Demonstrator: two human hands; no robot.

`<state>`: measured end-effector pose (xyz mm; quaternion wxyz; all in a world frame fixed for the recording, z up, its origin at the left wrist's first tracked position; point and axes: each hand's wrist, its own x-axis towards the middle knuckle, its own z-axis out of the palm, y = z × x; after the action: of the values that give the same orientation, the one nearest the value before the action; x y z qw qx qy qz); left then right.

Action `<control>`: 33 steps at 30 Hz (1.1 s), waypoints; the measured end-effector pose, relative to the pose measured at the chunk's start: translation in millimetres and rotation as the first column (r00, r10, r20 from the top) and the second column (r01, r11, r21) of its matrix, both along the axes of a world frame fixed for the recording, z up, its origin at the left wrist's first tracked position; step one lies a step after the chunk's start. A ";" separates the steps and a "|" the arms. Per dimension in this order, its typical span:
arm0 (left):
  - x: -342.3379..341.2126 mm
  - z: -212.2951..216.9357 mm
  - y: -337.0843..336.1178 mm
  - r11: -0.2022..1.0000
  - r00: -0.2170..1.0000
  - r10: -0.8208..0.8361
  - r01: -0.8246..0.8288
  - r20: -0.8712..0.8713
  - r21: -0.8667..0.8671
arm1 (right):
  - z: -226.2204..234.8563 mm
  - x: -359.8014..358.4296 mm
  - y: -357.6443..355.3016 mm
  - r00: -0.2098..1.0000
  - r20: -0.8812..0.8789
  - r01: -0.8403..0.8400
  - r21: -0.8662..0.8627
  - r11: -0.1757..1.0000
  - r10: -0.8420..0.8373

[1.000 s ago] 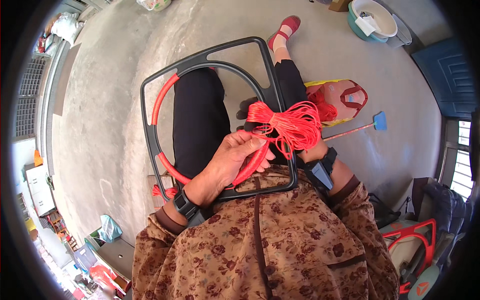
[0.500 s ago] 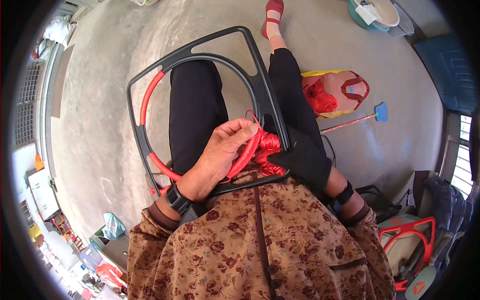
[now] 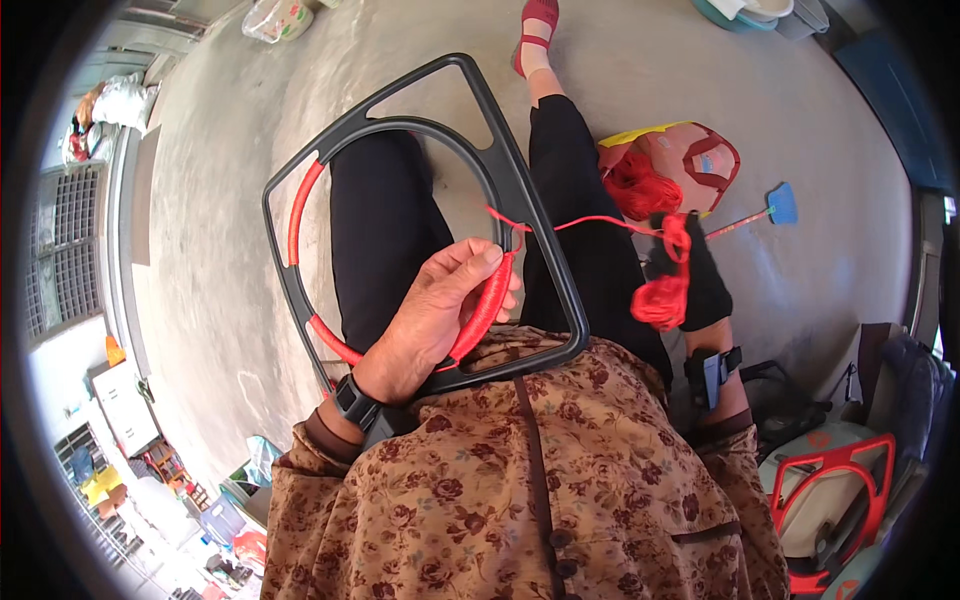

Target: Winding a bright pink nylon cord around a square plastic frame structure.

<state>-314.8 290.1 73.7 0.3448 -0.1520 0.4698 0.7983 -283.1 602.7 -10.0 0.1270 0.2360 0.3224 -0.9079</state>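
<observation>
A black frame (image 3: 557,262) with a ring inside it rests across my lap, tilted. Red cord wraps parts of the ring; the wrapped stretch (image 3: 486,318) at lower right is pinched between thumb and fingers of my bare left hand (image 3: 440,305). On the right, clear of the frame, my black-gloved right hand (image 3: 702,275) grips a bundle of red cord (image 3: 660,302). From the bundle a single red strand (image 3: 600,218) runs left, across the frame's right bar, to the ring just above my left fingertips. The glove's fingers are partly hidden by the bundle.
On the floor beyond my right knee lies a bag (image 3: 690,160) with more red cord (image 3: 640,185) in it. A blue-headed swatter (image 3: 783,204) is beside it. A red frame (image 3: 880,490) stands at lower right, basins (image 3: 750,12) at the far right.
My right hand has moved right, out from the frame, carrying the cord bundle and drawing out the strand. My left hand keeps its pinch on the ring. The view has shifted slightly.
</observation>
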 end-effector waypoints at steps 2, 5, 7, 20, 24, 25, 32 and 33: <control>-2.9 -0.4 0.1 1.000 1.000 -0.012 0.012 -0.012 0.006 | -18.9 9.2 27.7 0.995 0.037 0.096 0.038 0.995 -0.097; -5.1 -2.2 2.3 1.000 1.000 -0.008 0.008 -0.013 0.009 | -38.0 17.6 65.3 0.987 0.084 0.122 0.178 0.976 -0.139; -4.6 -3.3 3.4 1.000 1.000 -0.002 0.002 0.017 0.009 | -41.5 22.6 77.6 0.965 0.186 0.116 0.331 0.936 -0.186; -0.3 -3.6 12.0 1.000 1.000 0.010 -0.010 0.015 0.004 | 34.5 -54.3 -35.5 0.839 -0.232 0.289 0.956 -0.043 0.493; 2.0 -6.8 16.9 0.999 0.996 -0.026 0.022 0.090 0.047 | 37.9 -89.1 -101.0 0.920 -0.297 0.019 0.682 0.731 0.254; 2.7 -8.6 16.9 0.998 0.993 -0.030 0.024 0.112 0.060 | 37.0 -92.0 -107.8 0.936 -0.242 -0.126 0.453 0.883 0.257; 10.6 -22.5 11.4 0.977 0.975 0.035 -0.080 0.221 0.197 | 54.3 -71.5 -104.7 0.852 -0.226 -0.462 0.099 0.881 0.472; 12.5 -25.6 12.0 0.963 0.959 0.158 -0.202 0.237 0.177 | 60.3 -67.2 -104.5 0.842 -0.234 -0.479 0.095 0.873 0.487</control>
<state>-302.3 302.1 48.1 0.3338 -0.2465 0.3303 0.8478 -350.3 498.3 50.3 0.3058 0.0330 0.3996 -0.8636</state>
